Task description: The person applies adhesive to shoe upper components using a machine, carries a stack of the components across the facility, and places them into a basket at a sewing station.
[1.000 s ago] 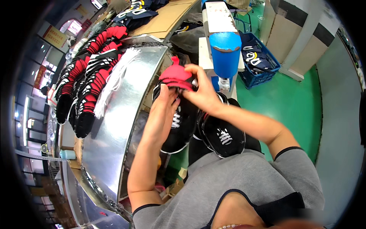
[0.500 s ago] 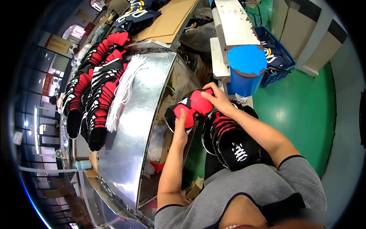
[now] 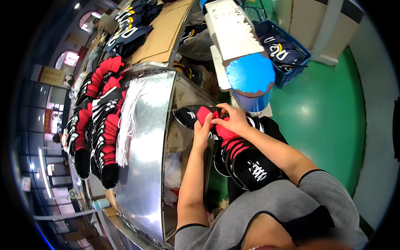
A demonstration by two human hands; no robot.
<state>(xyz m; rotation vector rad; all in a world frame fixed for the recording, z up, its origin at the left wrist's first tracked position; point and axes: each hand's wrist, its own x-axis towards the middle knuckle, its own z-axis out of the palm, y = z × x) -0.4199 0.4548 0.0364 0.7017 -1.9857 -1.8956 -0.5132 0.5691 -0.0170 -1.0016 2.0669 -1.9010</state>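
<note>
Both my hands hold a black, white and red shoe upper (image 3: 187, 117) in front of me, its dark toe end pointing left. My left hand (image 3: 201, 132) grips its near side with the thumb over the red part. Opposite it, my right hand (image 3: 233, 120) is closed at the red opening, thumb and fingers together; whether it also pinches a lace is too small to tell. More nested uppers (image 3: 254, 171) lie on my lap, just below the right forearm. To the left, rows of similar uppers (image 3: 109, 146) and a bundle of white laces (image 3: 128, 114) rest on the metal tabletop (image 3: 146, 175).
Ahead stands a white machine arm with a blue round end (image 3: 251, 74). Beyond it a blue crate (image 3: 293, 74) of dark pieces sits on the green floor (image 3: 321, 116). Cardboard sheets (image 3: 162, 35) and navy pieces (image 3: 127, 37) lie at the far left.
My hands have come closer together on the shoe upper, which has turned so its toe points left. The right hand has moved down and inward. The whole view has shifted slightly.
</note>
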